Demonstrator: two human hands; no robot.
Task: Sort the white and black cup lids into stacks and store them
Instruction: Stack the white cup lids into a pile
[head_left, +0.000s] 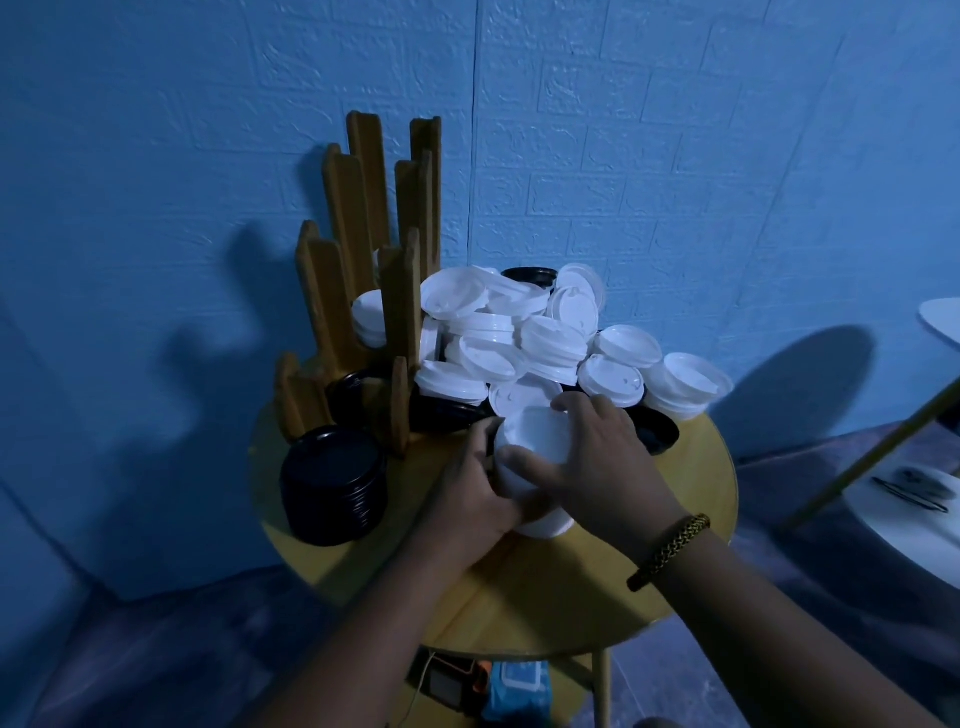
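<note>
A stack of white lids stands near the middle of the round yellow table. My left hand grips its left side. My right hand lies over its top and right side, thumb curled round the front. Behind them lies a loose pile of white lids with a few black lids under and among it. A stack of black lids stands at the table's left edge. More black lids and white lids sit inside the wooden rack.
The wooden rack with tall slats stands at the table's back left, against a blue brick-pattern wall. A white table with dark items is at the right. Small objects lie on a shelf under the yellow table.
</note>
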